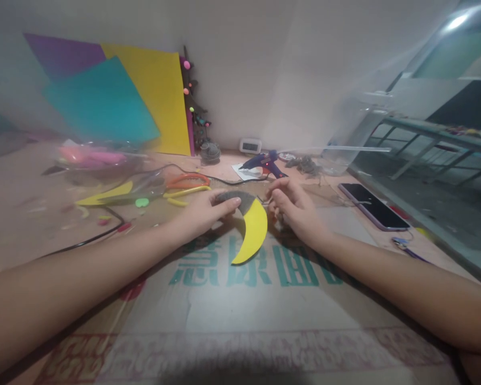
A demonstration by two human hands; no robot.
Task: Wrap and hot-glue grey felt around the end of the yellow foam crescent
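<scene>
A yellow crescent moon (255,227), its upper part covered by a grey fuzzy wrap, hangs tilted above the work surface. My left hand (208,208) pinches it at the grey end, thumb on top. Just right of the crescent is my right hand (291,203), its fingers curled and the thumb close to the index finger. A thin dark line shows between its fingertips and the grey wrap, too small to name. What the right fingers hold is mostly hidden.
Behind the hands lie a blue glue gun (260,162), orange-handled scissors (188,181) and a grey yarn ball (210,153). A small white timer (250,145) stands by the wall. Coloured sheets (104,101) lean at left; a phone (372,206) lies right. A black cord (92,238) crosses the left side.
</scene>
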